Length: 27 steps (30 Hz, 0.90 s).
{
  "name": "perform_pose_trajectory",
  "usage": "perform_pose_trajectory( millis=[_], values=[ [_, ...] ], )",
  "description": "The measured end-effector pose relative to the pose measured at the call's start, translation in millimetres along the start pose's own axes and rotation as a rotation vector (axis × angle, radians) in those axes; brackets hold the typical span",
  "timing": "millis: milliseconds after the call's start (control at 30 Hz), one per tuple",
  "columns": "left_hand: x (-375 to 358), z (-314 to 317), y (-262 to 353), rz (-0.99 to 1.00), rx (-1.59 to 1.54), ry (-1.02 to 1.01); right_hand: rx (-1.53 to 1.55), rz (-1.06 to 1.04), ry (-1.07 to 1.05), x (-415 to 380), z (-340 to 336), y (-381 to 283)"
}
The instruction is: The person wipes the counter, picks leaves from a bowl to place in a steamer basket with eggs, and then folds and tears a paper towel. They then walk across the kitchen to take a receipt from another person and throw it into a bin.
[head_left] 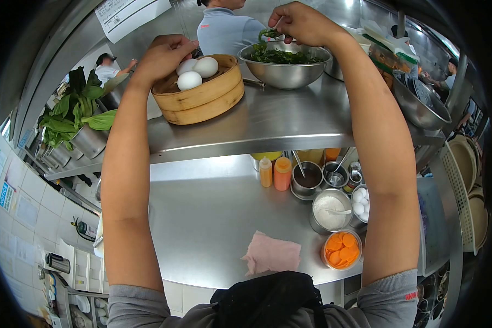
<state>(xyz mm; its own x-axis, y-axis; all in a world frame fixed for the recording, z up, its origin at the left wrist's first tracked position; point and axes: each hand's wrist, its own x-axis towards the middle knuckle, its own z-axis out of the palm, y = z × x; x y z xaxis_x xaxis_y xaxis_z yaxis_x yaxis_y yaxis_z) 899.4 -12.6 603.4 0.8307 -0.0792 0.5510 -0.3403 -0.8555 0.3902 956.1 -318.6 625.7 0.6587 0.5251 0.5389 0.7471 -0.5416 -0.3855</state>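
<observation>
A round bamboo steamer (202, 103) stands on the raised steel shelf with three white eggs (189, 80) in it. Over its far left rim is my left hand (165, 54), closed, thumb and fingers drawn together beside the eggs; what they pinch, if anything, is hidden. To the right, a steel bowl (290, 74) contains dark green leaves (281, 56). My right hand (302, 24) is above that bowl, fingers closed on a few of the leaves, which hang just over the pile.
On the lower steel counter (202, 213) are a pink cloth (271, 252), sliced carrots (342, 250), a white powder tub (332, 212), squeeze bottles (282, 174) and a container of eggs (360, 202). Leafy greens (74, 112) stand left. A co-worker (224, 30) is beyond the shelf.
</observation>
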Motion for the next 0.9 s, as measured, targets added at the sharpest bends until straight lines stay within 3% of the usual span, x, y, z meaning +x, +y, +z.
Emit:
perform_pose_trajectory(
  millis=[400, 533, 667, 733, 767, 800, 833, 867, 900],
  values=[
    [0.5, -0.5, -0.5, -0.002, -0.013, -0.007, -0.034, -0.136, 0.039, 4.6, 2.3, 11.1],
    [-2.6, -1.8, 4.3, -0.027, -0.017, -0.016, 0.022, -0.089, -0.002, 3.3, 0.6, 7.4],
    [0.2, -5.5, -2.3, 0.138, 0.087, -0.004, -0.293, -0.134, 0.079, 9.5, 0.1, 10.3],
    [4.1, 0.7, -12.9, 0.120, 0.038, 0.041, -0.348, -0.395, 0.064, 15.3, -2.0, 26.8],
    [6.6, 4.2, -20.3, 0.071, -0.039, 0.041, -0.390, -0.377, 0.225, 12.4, 3.7, 23.9],
    [17.3, 5.0, -45.7, 0.065, -0.095, 0.012, -0.360, -0.234, 0.117, 22.9, 4.8, 23.1],
    [18.2, 7.4, -46.4, 0.094, -0.086, 0.078, -0.360, -0.310, 0.236, 19.9, 8.8, 29.0],
    [27.4, 9.8, -65.5, 0.116, -0.212, 0.041, -0.424, -0.352, 0.236, 28.9, 9.5, 34.1],
    [23.5, 7.6, -51.6, 0.115, -0.139, 0.051, -0.467, -0.364, 0.240, 22.2, 5.4, 28.2]
  ],
)
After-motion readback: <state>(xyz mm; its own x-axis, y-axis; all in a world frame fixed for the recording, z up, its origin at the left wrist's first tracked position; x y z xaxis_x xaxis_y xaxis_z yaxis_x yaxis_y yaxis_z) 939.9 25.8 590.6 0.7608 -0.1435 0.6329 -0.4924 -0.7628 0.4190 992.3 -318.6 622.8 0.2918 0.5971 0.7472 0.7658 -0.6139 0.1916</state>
